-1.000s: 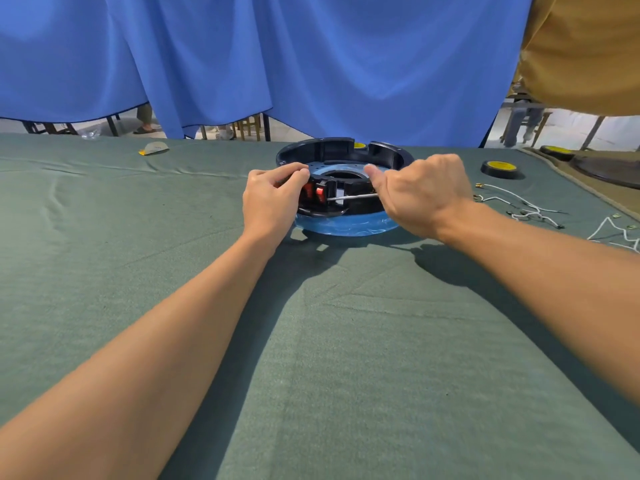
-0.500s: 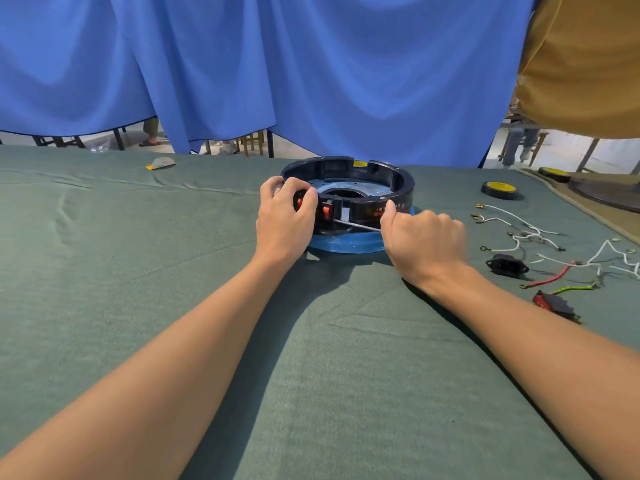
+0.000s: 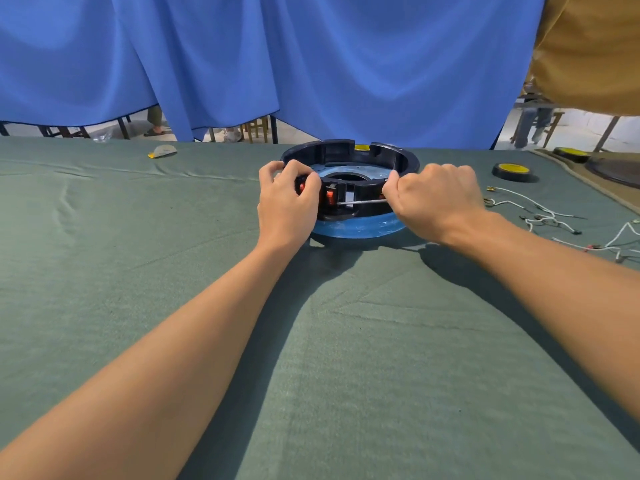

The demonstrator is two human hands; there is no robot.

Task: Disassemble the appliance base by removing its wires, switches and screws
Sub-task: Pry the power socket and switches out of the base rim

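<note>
Base (image 3: 334,152) sits mid-tabletop (image 3: 138,271), far side, black ring on a blue disc. Left hand (image 3: 287,206) curls over its near-left wall and grips it. Right hand (image 3: 433,199) is fisted round a screwdriver (image 3: 363,201) (handle hidden in the fist), shaft lying level along the front wall, tip at a red switch (image 3: 329,197). Loose wires (image 3: 540,216) and a yellow-topped disc (image 3: 512,171) lie to the right.
</note>
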